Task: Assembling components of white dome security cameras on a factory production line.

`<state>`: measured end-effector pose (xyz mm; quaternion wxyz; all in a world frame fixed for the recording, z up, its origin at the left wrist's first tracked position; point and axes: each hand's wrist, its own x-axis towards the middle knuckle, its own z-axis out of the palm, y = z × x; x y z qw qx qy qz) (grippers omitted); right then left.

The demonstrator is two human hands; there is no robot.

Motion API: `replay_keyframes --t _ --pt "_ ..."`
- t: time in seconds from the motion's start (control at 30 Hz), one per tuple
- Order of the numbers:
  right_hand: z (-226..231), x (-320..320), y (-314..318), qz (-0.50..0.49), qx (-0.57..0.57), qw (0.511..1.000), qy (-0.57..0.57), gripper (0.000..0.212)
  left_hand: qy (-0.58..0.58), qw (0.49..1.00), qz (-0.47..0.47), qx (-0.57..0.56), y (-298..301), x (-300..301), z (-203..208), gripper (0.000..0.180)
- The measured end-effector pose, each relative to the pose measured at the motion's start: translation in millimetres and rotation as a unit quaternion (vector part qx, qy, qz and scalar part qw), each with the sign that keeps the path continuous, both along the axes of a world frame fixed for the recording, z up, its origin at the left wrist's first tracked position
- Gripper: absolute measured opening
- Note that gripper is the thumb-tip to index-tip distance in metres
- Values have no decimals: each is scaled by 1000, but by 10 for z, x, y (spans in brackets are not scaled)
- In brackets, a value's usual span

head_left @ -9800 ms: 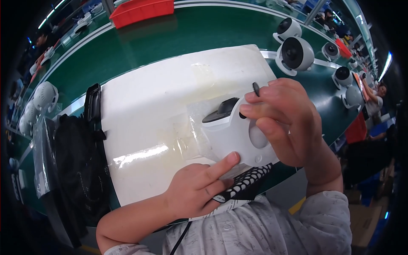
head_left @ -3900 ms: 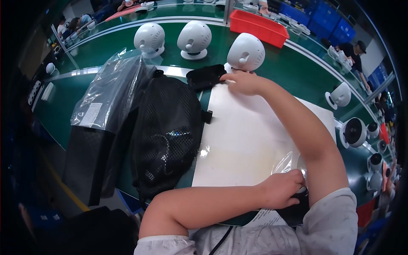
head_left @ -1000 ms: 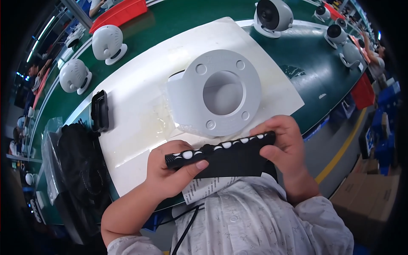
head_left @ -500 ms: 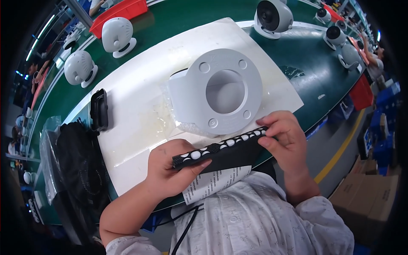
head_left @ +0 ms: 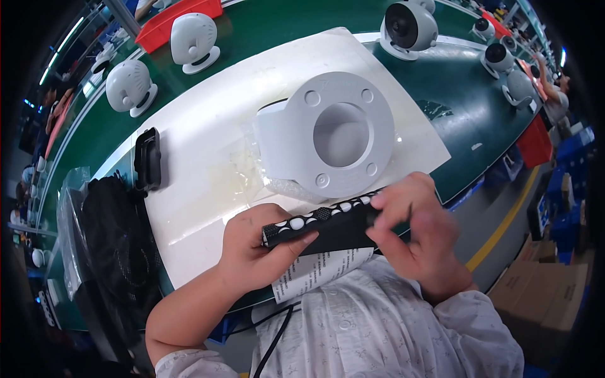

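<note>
My left hand [head_left: 255, 242] grips the left end of a black sheet of die-cut pads [head_left: 343, 232], thumb in front and fingers behind. White round spots line its upper edge. A printed white backing paper [head_left: 324, 271] hangs below it. At the sheet's right end my right hand [head_left: 419, 230] is closed, thumb and fingertips against the edge; motion blurs the fingers. Just beyond lies a white device housing [head_left: 283, 148], its round base with a large central opening turned up, on clear bubble film [head_left: 293, 189].
The housing rests on a white board [head_left: 195, 145] over a green table. A black plastic part [head_left: 147, 160] lies at its left edge, near a black bag [head_left: 120, 233]. White devices [head_left: 192, 41] and a red tray [head_left: 179, 22] stand farther back. Cartons [head_left: 535, 296] are at right.
My right hand has shifted left and inward along the sheet, its fingers now blurred. My left hand keeps its hold. The view has moved slightly.
</note>
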<state>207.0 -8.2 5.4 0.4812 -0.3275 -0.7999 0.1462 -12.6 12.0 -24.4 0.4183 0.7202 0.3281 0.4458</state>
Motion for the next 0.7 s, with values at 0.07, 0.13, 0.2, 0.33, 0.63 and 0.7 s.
replay_keyframes --t 0.07,0.13,0.2,0.33,0.63,0.7 --pt "-121 -94 23 2 -14 996 89 41 2 1000 -13 -14 -2 4 46 13" --pt "-151 -130 18 12 25 996 85 44 -1 1000 -12 -16 -3 10 39 12" --pt "-135 -83 3 99 18 994 49 48 -6 1000 -8 -17 -8 -7 52 11" --pt "6 -85 86 47 17 988 145 43 11 1000 -26 4 6 7 112 9" --pt "444 -6 825 79 -107 979 154 74 24 965 13 262 86 -12 -57 24" --pt "526 -19 790 58 -114 983 129 74 39 967 17 252 108 -6 -69 25"
